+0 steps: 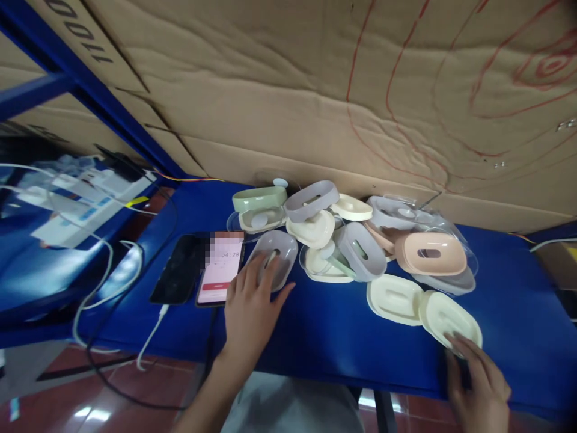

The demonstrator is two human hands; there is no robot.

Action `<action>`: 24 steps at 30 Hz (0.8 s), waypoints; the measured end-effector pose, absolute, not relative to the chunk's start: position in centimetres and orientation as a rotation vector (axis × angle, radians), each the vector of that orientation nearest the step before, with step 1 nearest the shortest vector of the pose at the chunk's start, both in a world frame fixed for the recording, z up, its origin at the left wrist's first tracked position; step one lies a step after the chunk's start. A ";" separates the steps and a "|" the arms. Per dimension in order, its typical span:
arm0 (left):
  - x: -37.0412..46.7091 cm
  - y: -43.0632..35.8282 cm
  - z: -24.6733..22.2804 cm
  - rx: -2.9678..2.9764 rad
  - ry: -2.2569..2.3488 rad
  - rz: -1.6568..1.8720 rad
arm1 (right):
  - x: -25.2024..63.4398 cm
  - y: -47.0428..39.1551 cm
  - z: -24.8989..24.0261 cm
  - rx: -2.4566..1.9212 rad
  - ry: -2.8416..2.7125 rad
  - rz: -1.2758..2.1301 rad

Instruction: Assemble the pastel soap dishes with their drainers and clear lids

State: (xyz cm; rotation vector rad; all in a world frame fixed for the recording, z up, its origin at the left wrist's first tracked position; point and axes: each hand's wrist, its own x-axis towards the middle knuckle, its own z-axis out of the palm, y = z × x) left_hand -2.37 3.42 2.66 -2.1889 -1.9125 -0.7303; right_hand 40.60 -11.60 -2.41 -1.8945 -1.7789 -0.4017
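My left hand (253, 296) reaches over a grey oval dish (287, 252) beside the phones, its fingers spread and touching the inside of the dish. At the lower right, my right hand (480, 376) has its fingertips on the near edge of a cream oval dish (453, 316); its fingers are bent and partly blurred. A second cream dish (394, 297) adjoins that one on the left. Behind them lies a loose pile of oval parts: a green dish (259, 198), a grey ring (312, 201), a tilted grey dish (363, 252) and a peach dish (433, 252).
A lit phone (220, 270) and a dark phone (175, 270) lie left of my left hand. White cables and a power strip (81, 207) are at the far left. Tall cardboard (293, 90) stands behind the blue table (315, 337).
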 end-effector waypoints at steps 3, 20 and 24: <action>-2.5 4.7 2.7 -2.253 -1.916 -0.811 | 40.3 -11.0 -3.1 -1.855 -1.758 -0.279; -1.9 -2.5 6.2 -3.002 -0.959 -1.117 | 25.9 -6.5 3.3 -1.040 -2.183 0.228; -1.7 -1.8 4.4 -2.794 -1.322 -1.179 | 26.9 -3.0 5.6 -1.093 -2.076 0.074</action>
